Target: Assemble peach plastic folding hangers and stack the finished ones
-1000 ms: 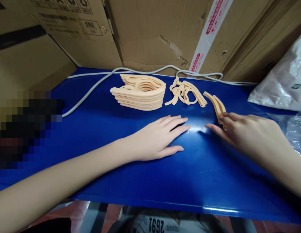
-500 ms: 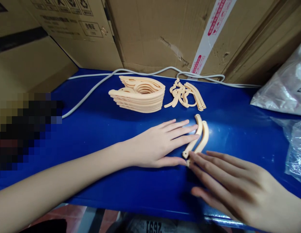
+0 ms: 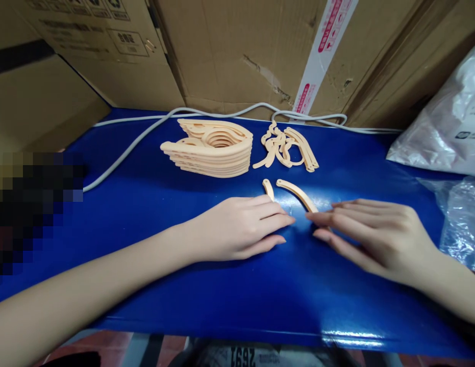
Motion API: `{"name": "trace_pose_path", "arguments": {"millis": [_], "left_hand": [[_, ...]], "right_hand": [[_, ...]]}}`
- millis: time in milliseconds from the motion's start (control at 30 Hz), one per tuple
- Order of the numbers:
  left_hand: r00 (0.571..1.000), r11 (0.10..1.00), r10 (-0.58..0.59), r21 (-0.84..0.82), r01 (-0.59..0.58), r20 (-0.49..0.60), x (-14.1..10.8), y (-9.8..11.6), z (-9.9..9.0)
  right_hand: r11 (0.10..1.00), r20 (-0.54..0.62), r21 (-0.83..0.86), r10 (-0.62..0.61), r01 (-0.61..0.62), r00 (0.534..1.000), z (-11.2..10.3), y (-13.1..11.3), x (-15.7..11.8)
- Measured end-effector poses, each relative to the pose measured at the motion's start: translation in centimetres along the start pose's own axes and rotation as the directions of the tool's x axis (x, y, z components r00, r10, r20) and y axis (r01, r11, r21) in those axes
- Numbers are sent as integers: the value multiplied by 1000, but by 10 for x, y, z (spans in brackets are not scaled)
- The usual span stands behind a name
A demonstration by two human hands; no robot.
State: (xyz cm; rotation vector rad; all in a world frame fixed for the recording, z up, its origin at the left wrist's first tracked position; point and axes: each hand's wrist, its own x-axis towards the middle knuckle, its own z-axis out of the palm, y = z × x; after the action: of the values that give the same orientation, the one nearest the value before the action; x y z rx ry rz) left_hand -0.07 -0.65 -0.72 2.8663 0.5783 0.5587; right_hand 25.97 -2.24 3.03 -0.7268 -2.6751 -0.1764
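Observation:
My left hand lies palm down over a short cream curved plastic arm. Only that arm's upper end shows; the rest is under my fingers, which are bent and close together. To its right, my right hand pinches the lower end of a second curved plastic arm between thumb and fingers. That arm's far end, with a small round hole, points up and left on the blue table. Behind the hands stands a neat stack of cream folding hangers.
Several loose cream parts, some hooked and some curved, lie right of the stack. A white cable runs along the back before cardboard boxes. Plastic bags sit at the right; a pixelated dark patch covers the left edge.
The two curved arms, side by side before, are now apart. My right hand has moved up and turned one arm; my left fingers have closed over the other. The view has shifted slightly.

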Motion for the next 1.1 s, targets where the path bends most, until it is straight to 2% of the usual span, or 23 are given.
{"name": "trace_pose_path", "arguments": {"millis": [167, 233, 267, 300, 367, 467, 567, 667, 767, 867, 1033, 1100], "left_hand": [[999, 999, -35, 5, 35, -22, -1, 2, -1], [998, 998, -62, -30, 61, -15, -2, 2, -2], [997, 996, -75, -42, 75, -12, -3, 2, -2], [996, 995, -84, -51, 83, -11, -3, 2, -2], [995, 993, -99, -59, 97, -22, -3, 4, -3], [988, 991, -135, -15, 135, -74, -3, 6, -5], [959, 966, -236, 73, 249, -154, -2, 6, -6], [926, 932, -333, 86, 352, -176, -2, 2, -6], [910, 910, -392, 87, 405, -133, -2, -4, -5], [897, 896, -438, 54, 441, -57, -2, -6, -3], [898, 898, -439, -29, 439, 4, -1, -5, -3], [900, 898, -435, -49, 436, 31, -2, -6, -4]], "right_hand": [[990, -6, -115, 81, -81, 997, 2, 33, 7], [975, -5, -168, 147, -146, 989, 5, 47, 18], [967, 41, -179, 190, -180, 981, 7, 55, 25], [963, 44, -205, 189, -176, 981, 9, 63, 33], [946, 116, -276, 206, -168, 972, 14, 78, 50], [915, 204, -392, 184, -92, 962, 25, 95, 74], [881, 338, -473, 175, 7, 925, 37, 104, 91], [844, 367, -531, 158, 67, 917, 45, 105, 98], [809, 362, -564, 66, 162, 930, 47, 104, 100], [805, 308, -558, -24, 201, 951, 43, 103, 98], [860, 165, -499, -29, 109, 986, 27, 101, 88], [889, 64, -455, -26, 52, 998, 23, 99, 82]]}}
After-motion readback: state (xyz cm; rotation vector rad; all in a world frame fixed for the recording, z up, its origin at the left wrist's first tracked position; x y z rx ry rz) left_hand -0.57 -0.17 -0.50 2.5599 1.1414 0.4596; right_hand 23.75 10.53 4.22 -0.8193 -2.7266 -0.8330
